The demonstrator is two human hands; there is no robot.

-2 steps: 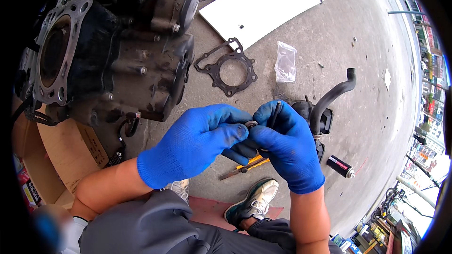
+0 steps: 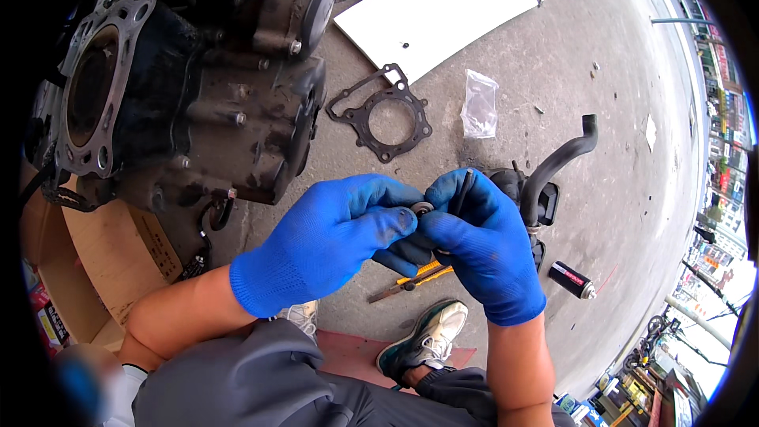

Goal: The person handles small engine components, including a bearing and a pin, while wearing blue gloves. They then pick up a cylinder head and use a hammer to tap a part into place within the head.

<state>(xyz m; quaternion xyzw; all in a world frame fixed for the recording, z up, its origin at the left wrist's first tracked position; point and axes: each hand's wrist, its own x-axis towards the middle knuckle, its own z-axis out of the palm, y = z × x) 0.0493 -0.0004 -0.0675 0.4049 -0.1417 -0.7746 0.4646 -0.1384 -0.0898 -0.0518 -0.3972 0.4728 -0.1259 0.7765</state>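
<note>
Two narrow grips: the left hand [image 2: 336, 225] pinches a ring-like part [image 2: 421, 208] (mostly finger-hidden), the right hand [image 2: 484, 245] clasps a dark rod [image 2: 466, 183]; I see a lettered can [image 2: 571, 278].

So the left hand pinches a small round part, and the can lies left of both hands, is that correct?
No, the head view shows the can lying to the right of the left hand and right hand. The left hand does pinch a small round part.

White panel [image 2: 443, 12] on concrete floor [image 2: 617, 182], clear plastic bag [image 2: 480, 107] nearby, spray can [image 2: 571, 279] on its side, open cardboard box [image 2: 111, 249]
</note>
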